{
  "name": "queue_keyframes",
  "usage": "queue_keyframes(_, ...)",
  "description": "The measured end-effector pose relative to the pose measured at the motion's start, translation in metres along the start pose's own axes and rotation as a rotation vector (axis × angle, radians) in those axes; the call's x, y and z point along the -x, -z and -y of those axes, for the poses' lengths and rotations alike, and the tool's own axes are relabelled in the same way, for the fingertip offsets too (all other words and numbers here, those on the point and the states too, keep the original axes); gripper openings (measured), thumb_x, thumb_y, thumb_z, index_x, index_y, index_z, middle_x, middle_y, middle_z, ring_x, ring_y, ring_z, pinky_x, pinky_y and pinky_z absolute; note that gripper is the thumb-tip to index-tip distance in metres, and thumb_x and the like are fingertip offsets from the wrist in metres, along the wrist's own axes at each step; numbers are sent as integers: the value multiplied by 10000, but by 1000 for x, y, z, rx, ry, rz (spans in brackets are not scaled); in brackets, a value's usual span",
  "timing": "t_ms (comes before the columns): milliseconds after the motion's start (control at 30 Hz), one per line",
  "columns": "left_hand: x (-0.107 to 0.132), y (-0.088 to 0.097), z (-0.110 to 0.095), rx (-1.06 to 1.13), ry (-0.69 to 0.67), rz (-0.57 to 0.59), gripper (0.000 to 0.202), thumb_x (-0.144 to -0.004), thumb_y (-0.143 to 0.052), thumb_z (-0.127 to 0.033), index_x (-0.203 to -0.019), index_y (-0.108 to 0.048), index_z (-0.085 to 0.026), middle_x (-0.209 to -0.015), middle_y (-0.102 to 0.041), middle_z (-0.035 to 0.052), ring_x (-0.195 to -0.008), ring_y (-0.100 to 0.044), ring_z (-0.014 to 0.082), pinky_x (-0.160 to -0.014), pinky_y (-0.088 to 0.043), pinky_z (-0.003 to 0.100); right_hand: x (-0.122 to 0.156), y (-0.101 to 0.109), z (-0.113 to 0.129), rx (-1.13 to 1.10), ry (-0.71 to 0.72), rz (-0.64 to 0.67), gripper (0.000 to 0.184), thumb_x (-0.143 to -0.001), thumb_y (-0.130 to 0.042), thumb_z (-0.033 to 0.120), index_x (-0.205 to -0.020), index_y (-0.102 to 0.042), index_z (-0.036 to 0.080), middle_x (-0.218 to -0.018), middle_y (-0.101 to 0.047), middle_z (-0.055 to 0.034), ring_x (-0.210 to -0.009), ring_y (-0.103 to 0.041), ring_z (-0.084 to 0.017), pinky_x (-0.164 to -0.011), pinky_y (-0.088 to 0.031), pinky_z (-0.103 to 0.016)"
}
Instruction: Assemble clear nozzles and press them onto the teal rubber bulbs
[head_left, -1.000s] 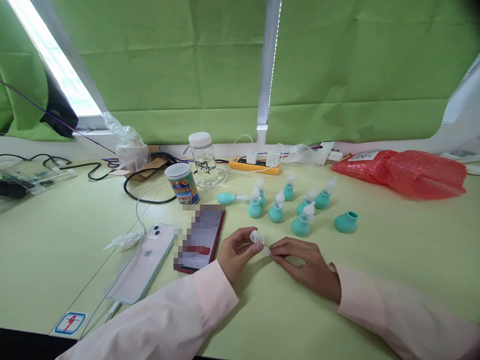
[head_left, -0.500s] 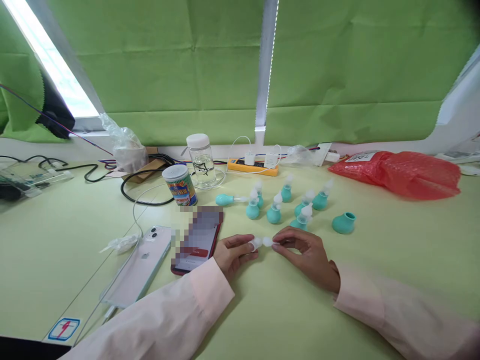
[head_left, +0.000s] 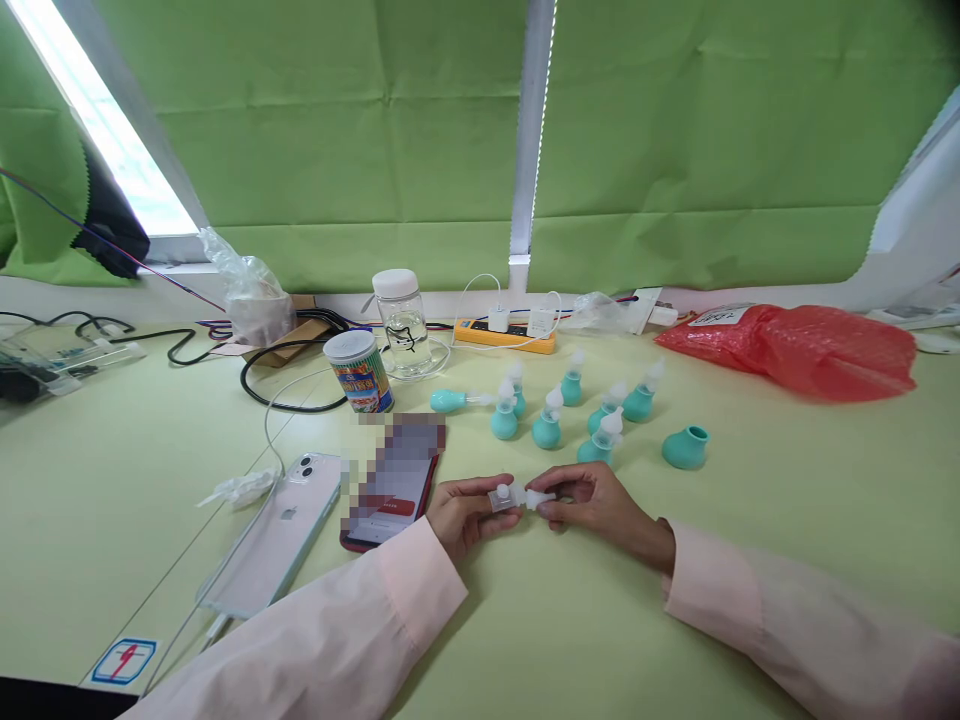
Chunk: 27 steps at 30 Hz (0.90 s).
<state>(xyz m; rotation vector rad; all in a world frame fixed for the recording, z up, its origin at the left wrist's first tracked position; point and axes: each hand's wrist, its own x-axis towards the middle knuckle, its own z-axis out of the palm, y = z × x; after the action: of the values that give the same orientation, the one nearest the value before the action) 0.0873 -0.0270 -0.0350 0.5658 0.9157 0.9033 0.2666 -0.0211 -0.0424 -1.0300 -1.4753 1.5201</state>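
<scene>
The pale green worktop (head_left: pixel 135 470) lay bare across the lower middle of the frame, below the hands, and again in a wide stretch at lower right, between the hands and the red plastic bag (head_left: pixel 802 345) at upper right. Just above the hands stood a cluster of teal bulbs (head_left: pixel 547 425) with clear tips, and one open teal bulb (head_left: pixel 685 448) sat apart to their right. To the left of the hands lay a red phone (head_left: pixel 394 485) and a white phone (head_left: pixel 274 535).

Both forearms came in from the bottom edge in pale pink sleeves and met at centre. The left hand (head_left: pixel 461 510) pinched a small clear nozzle piece (head_left: pixel 517 496) between thumb and fingers; the right hand (head_left: pixel 600 505) pinched its other end, both hands low over the worktop.
</scene>
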Motion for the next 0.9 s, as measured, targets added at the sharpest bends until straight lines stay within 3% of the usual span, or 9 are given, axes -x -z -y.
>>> queue_keyframes(100,0,1,0,7,-23,7,325,-548,-496,33,-844,-602,-48,-768,-641,102,-625,-609,156,-631,-507,277,2,-1,3,44,49,-100,199,-578,-672,245,-737,-625,135,-718,-599,-37,-490,-517,-83,-461,-477,-240)
queue_keyframes(167,0,0,0,-39,-73,33,330,-536,-449,18,-822,-598,-53,-788,-628,98,-635,-596,154,-613,-507,288,6,-6,6,56,141,-151,163,-578,-673,231,-711,-626,151,-760,-609,-42,-560,-547,-108,-487,-492,-242)
queue_keyframes(300,3,-3,2,-227,-101,86,258,-561,-437,-64,-776,-580,-64,-653,-571,58,-578,-544,142,-521,-497,308,19,-19,11,199,325,-92,106,-620,-639,182,-726,-632,185,-790,-627,-47,-744,-582,-162,-583,-519,-256)
queue_keyframes(433,10,-8,7,-451,-163,102,280,-671,-460,-229,-895,-542,-83,-608,-480,15,-529,-471,111,-430,-440,244,24,-24,10,371,523,-85,137,-652,-605,143,-771,-636,204,-796,-633,-43,-741,-590,-151,-620,-525,-254)
queue_keyframes(500,13,-9,10,-605,-251,128,300,-741,-405,-333,-910,-517,-112,-551,-417,-21,-453,-400,83,-376,-358,204,23,-24,8,392,541,-118,139,-654,-603,142,-777,-633,201,-791,-631,-45,-732,-591,-150,-598,-528,-245)
queue_keyframes(600,15,-6,15,-820,-387,154,365,-797,-291,-441,-726,-488,-142,-488,-331,-52,-416,-307,65,-385,-265,198,22,-23,8,381,519,-141,118,-651,-610,150,-760,-628,190,-778,-631,-49,-700,-596,-151,-533,-532,-232)
queue_keyframes(700,16,-5,15,-937,-452,86,464,-800,-217,-494,-561,-422,-154,-464,-315,-46,-444,-312,79,-428,-269,215,24,-24,10,417,596,-177,133,-638,-621,136,-754,-630,202,-769,-646,-39,-687,-604,-151,-559,-535,-242)
queue_keyframes(800,19,-7,11,-991,-420,28,548,-792,-129,-524,-460,-383,-170,-420,-342,-31,-422,-345,88,-449,-289,232,27,-25,15,467,695,-205,174,-632,-624,116,-772,-632,219,-785,-658,-27,-703,-611,-150,-630,-529,-258)
queue_keyframes(900,22,-12,7,-1034,-354,-30,577,-788,-108,-525,-384,-345,-187,-357,-329,-29,-374,-356,92,-449,-294,241,28,-24,17,448,691,-144,182,-639,-619,113,-785,-633,220,-808,-661,-25,-706,-614,-148,-639,-524,-261)
